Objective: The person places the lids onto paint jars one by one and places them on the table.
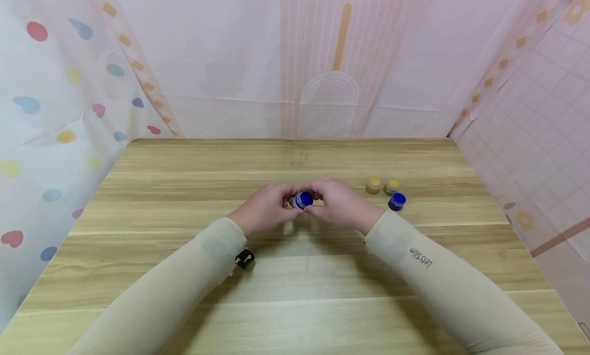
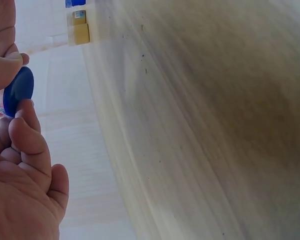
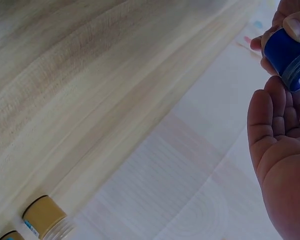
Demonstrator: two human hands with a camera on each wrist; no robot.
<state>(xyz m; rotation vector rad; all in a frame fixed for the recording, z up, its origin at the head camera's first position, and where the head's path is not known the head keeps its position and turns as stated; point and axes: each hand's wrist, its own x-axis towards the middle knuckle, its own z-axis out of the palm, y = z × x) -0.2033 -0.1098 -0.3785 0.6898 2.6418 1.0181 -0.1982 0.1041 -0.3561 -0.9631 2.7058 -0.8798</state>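
A small blue paint jar (image 1: 303, 200) is held tilted between both hands over the middle of the table. My left hand (image 1: 267, 207) grips it from the left with thumb and fingers. From the right, the thumb and fingertips of my right hand (image 1: 340, 203) pinch its rim end. The left wrist view shows a round blue end and part of a printed label on the jar (image 2: 20, 90). In the right wrist view, its blue body (image 3: 284, 52) has a clear ridged rim, and the fingers partly cover it.
Two yellow paint jars (image 1: 373, 185) and another blue jar (image 1: 397, 201) stand together right of the hands. A small black object (image 1: 245, 258) is by the left cuff. Patterned cloth (image 1: 221, 63) hangs behind the wooden table (image 1: 295, 304) and along both sides.
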